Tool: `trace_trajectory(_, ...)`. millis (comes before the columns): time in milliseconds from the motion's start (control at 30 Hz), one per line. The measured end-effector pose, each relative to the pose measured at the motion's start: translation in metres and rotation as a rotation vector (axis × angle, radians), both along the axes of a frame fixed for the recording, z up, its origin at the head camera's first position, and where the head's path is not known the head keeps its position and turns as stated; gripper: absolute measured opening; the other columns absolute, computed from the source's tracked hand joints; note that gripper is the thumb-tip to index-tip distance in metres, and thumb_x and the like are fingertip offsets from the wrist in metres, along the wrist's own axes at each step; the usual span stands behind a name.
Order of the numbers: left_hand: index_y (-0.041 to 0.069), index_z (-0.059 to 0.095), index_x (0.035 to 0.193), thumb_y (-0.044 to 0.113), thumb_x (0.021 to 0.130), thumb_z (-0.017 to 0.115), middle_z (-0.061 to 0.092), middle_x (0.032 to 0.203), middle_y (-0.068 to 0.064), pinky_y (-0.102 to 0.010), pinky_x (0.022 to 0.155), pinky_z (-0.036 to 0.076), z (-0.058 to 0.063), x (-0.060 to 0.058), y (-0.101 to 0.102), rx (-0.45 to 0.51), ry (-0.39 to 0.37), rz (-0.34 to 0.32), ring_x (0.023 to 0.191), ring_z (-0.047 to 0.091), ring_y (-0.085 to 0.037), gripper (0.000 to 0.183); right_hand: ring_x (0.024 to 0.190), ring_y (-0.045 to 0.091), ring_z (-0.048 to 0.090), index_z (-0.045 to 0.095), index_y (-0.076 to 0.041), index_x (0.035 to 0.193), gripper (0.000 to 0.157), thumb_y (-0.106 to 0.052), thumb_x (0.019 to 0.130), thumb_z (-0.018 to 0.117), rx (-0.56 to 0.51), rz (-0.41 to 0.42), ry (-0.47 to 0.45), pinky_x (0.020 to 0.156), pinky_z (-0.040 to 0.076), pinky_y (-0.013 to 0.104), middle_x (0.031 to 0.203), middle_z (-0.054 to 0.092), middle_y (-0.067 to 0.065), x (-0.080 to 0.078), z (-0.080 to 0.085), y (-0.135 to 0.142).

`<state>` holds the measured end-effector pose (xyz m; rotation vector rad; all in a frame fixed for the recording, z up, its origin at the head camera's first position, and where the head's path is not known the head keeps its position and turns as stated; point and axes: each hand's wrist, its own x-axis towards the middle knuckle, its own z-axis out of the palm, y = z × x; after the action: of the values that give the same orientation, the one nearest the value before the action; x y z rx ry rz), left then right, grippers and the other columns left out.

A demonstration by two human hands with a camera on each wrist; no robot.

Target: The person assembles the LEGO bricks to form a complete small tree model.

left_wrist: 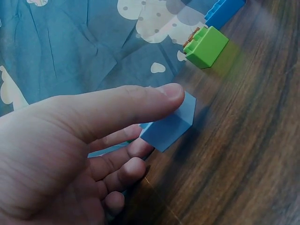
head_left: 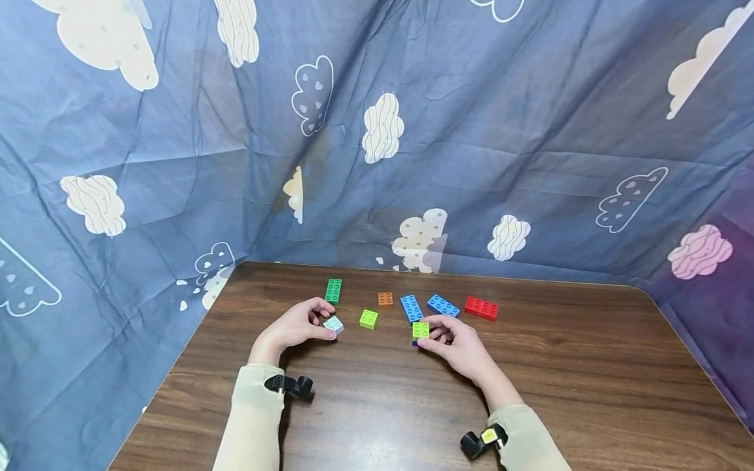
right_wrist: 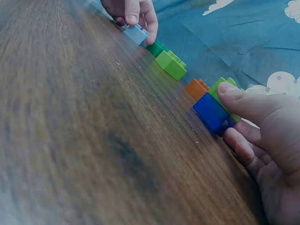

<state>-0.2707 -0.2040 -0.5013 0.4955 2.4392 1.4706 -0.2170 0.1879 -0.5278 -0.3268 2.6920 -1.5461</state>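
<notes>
Both forearms, in pale sleeves with a small black camera strapped at each wrist, are laid forward across the brown wooden table (head_left: pixel 589 366), and the hands are angled inward toward each other. The left hand (head_left: pixel 292 329) is rested near the table's left side with its fingers (left_wrist: pixel 140 105) curled; a light blue brick (head_left: pixel 334 324) is pinched between the thumb and the fingers beneath it, low on the table surface. The right hand (head_left: pixel 462 347) is set just right of centre, and its thumb and fingers (right_wrist: pixel 243 101) are closed around a small stack: a lime green brick (head_left: pixel 421 330) seated on a dark blue brick (right_wrist: pixel 211 112), which is stood on the table. Between the two hands a second lime green brick (head_left: pixel 368 318) is lain loose. Behind it, in a loose row toward the far edge, a dark green brick (head_left: pixel 333 290), an orange brick (head_left: pixel 385 299), two blue bricks (head_left: pixel 412 308) (head_left: pixel 443 305) and a red brick (head_left: pixel 480 308) are spread, each apart from the hands. The table is enclosed by a blue cloth (head_left: pixel 471 131) printed with clouds. No readable writing or brand mark can be made out on the bricks or the cloth.
</notes>
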Motion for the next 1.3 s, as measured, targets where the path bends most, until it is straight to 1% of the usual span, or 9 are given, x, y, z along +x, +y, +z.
trace_trajectory(133,-0.003,0.067,0.123,0.006,0.083,0.093,0.065,0.116,-0.016,-0.028,0.084,0.044,-0.0011,0.0002,0.0007,-0.003,0.003,0.003,0.095,0.055,-0.025,0.049,0.091,0.019,0.066,0.074,-0.013,0.131,0.041,-0.024,0.094,0.089,0.0,0.001,0.002,0.079,0.055,0.028,0.104,0.073,0.001,0.0005,0.0007,-0.0002)
trace_trajectory(333,-0.002,0.068,0.121,0.005,0.084,0.092,0.065,0.114,-0.017,-0.028,0.081,0.045,0.0004,0.001,0.0012,0.004,0.0,0.015,0.091,0.054,-0.023,0.045,0.09,0.018,0.066,0.074,-0.013,0.131,0.042,-0.024,0.094,0.089,0.0,0.001,0.008,0.079,0.055,0.028,0.103,0.074,0.001,0.0,-0.0007,0.0003)
trace_trajectory(567,0.0,0.069,0.12,0.004,0.088,0.089,0.065,0.099,-0.017,-0.031,0.078,0.045,0.0023,0.002,0.0022,-0.004,0.007,0.04,0.089,0.054,-0.022,0.038,0.09,0.018,0.066,0.074,-0.014,0.131,0.042,-0.026,0.094,0.089,0.0,0.002,0.009,0.078,0.055,0.028,0.103,0.074,0.001,-0.0015,-0.002,0.0013)
trace_trajectory(667,0.001,0.069,0.12,0.005,0.088,0.088,0.065,0.097,-0.013,-0.032,0.079,0.045,0.0018,0.0023,0.002,-0.013,0.006,0.034,0.089,0.055,-0.022,0.037,0.09,0.018,0.066,0.075,-0.015,0.132,0.042,-0.026,0.094,0.089,-0.002,0.003,0.008,0.078,0.055,0.028,0.103,0.074,0.0,-0.0012,-0.002,0.001)
trace_trajectory(800,0.002,0.07,0.118,0.005,0.088,0.087,0.065,0.096,-0.008,-0.033,0.079,0.046,0.0014,0.0029,0.0029,-0.027,0.008,0.024,0.088,0.056,-0.021,0.035,0.09,0.018,0.066,0.075,-0.016,0.131,0.041,-0.027,0.094,0.089,-0.005,0.007,0.008,0.078,0.055,0.028,0.102,0.075,0.0,-0.0002,-0.0017,0.0009)
trace_trajectory(1033,0.001,0.071,0.118,0.005,0.089,0.086,0.067,0.098,-0.009,-0.034,0.078,0.045,0.0032,0.005,0.0046,-0.029,0.006,0.016,0.087,0.055,-0.022,0.033,0.09,0.017,0.066,0.075,-0.015,0.132,0.041,-0.027,0.095,0.089,0.004,0.0,0.003,0.078,0.054,0.028,0.102,0.074,0.0,0.0017,0.0002,0.0022)
trace_trajectory(1300,0.002,0.071,0.117,0.006,0.091,0.085,0.067,0.098,-0.009,-0.035,0.079,0.046,0.0043,0.0032,0.0032,-0.059,0.012,0.005,0.088,0.056,-0.022,0.03,0.089,0.017,0.066,0.075,-0.016,0.132,0.041,-0.027,0.095,0.089,0.007,-0.002,0.003,0.078,0.054,0.029,0.101,0.074,-0.001,0.0008,-0.0005,-0.0001)
